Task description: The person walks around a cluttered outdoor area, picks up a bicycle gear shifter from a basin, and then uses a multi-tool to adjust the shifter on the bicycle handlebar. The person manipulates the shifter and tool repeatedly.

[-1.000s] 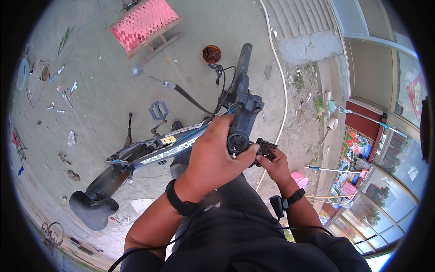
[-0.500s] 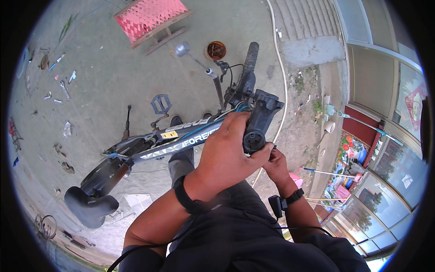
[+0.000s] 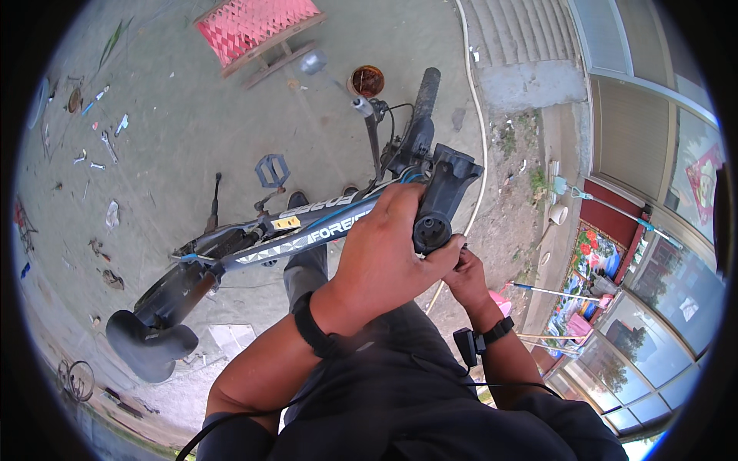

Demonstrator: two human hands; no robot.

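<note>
Our left grip [image 3: 384, 253] curls around the black cylindrical part [image 3: 447, 192] at the front of the bicycle [image 3: 296, 237], its thumb stretched out beneath the part's round end; our right grip [image 3: 467, 280] has its fingertips drawn together at that thumb's tip, and we cannot tell whether they pinch something small and dark there. Widest of all, grey ground [image 3: 169, 192] spreads beneath us, and a row of glazed panels [image 3: 661, 315] runs along the right. Our bicycle slants across in front of us, from the blurred saddle [image 3: 150, 349] at lower left to the black front tyre [image 3: 427, 96] at upper right, with a blue-grey pedal [image 3: 271, 170] beyond its frame. Past the bicycle we see a wooden stand with a pink latticed top [image 3: 257, 29] and, nearer the front tyre, a round rusty-brown container [image 3: 367, 81]. A pale hose [image 3: 482, 138] curves along the ground right of the tyre. Smallest, at far left, a spanner [image 3: 109, 146] lies among scattered bits.
</note>
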